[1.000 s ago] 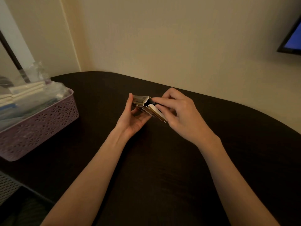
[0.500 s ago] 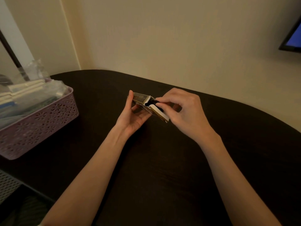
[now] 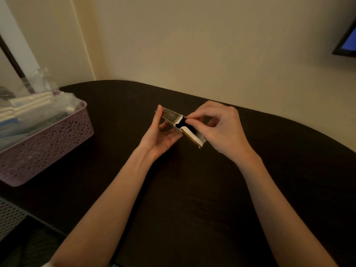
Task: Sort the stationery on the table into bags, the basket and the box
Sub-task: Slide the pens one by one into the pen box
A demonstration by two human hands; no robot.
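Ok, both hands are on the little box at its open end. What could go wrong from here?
1. The small box is held above the table with its end flap hanging open; tipped that way, its dark contents could slide out.
2. The right hand pinches at the opening while the left hand grips the box only lightly, so a hard tug could pull it free or tear the flap.

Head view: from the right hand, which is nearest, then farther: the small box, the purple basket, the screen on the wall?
1. Small box: touching the right hand, centre.
2. Screen: upper right, on the wall.
3. Purple basket: far left on the table.
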